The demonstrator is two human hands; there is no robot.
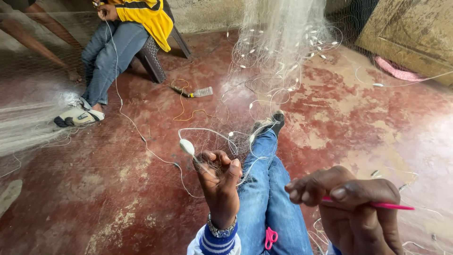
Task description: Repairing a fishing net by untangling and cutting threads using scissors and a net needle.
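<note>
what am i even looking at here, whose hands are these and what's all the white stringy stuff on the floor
This is one picture from a camera worn on a person's head, looking down at their own two hands and outstretched legs in blue jeans.

The left hand is closed around a bunch of fine white netting, which spreads across the worn red floor and rises toward the wall. Small white oval floats are strung along its cord.

The right hand pinches a thin pink tool, like a netting needle. Pink-handled scissors rest on the lap.

On the floor lie a clear plastic bottle and an orange cord. Top left, another person sits on a chair, handling netting too.
</note>
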